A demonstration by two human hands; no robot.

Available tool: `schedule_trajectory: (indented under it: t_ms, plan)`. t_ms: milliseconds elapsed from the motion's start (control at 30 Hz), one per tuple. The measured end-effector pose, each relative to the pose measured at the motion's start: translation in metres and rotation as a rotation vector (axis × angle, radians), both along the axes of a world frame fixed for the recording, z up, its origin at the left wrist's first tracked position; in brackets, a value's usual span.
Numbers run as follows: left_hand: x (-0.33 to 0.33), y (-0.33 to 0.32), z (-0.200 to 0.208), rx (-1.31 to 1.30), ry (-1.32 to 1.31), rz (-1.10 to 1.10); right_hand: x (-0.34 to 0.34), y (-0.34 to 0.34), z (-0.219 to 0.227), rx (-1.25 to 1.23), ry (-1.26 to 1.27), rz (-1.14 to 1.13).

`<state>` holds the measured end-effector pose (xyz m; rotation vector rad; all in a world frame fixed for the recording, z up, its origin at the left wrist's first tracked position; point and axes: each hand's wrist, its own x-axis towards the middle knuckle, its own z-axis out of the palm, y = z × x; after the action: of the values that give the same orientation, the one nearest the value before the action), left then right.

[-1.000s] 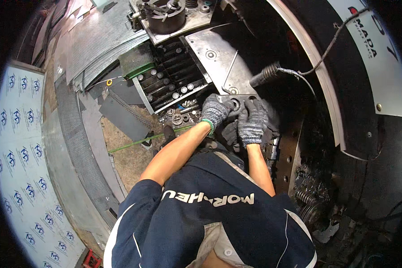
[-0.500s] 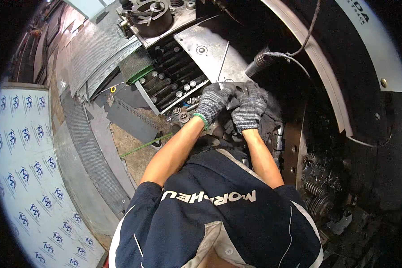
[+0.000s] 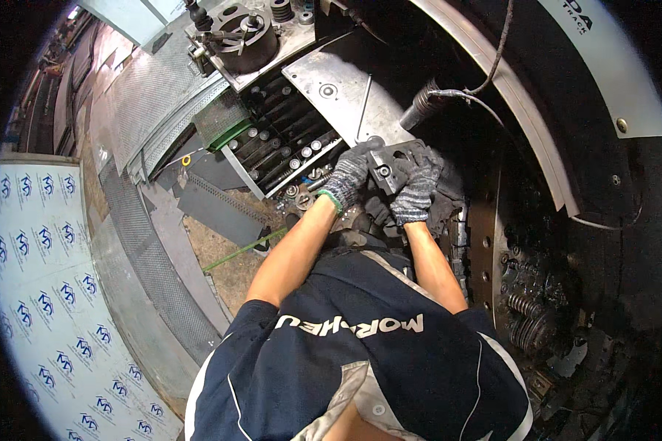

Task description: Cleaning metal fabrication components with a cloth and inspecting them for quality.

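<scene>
The grey steel block with round bores sits between your gloved left hand and right hand, both grips closed around it beside the silver machine plate. Keep both holds firm and level. Earlier it lay flatter; now it's tilted up.

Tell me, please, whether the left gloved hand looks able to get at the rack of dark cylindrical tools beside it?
Probably yes. The left hand grips the grey metal block together with the right hand, so it would have to let go first; the rack of dark cylindrical tools lies open just beside it, nothing between.
</scene>
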<state>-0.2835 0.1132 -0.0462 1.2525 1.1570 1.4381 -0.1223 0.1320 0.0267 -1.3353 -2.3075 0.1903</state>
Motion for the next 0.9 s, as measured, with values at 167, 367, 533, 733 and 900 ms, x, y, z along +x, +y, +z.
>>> schedule_trajectory:
  t_ms: [167, 367, 533, 733, 900]
  plan:
    - [-0.003, 0.006, 0.042, -0.437, -0.363, -0.032, 0.004, 0.001, -0.004, -0.003, 0.174, 0.003]
    - [-0.008, 0.022, 0.048, -0.484, -0.331, 0.061, 0.01, 0.005, -0.02, 0.02, 0.18, -0.042]
    - [-0.036, 0.058, 0.095, -0.431, -0.883, -0.192, -0.002, -0.005, 0.012, 0.007, -0.017, 0.021]
    - [-0.018, 0.11, 0.088, -0.492, -0.686, -0.062, -0.007, -0.003, 0.009, 0.102, -0.029, 0.034]
    - [-0.042, 0.115, 0.058, -0.434, 0.377, 0.328, -0.012, -0.002, 0.002, 0.095, -0.054, -0.017]
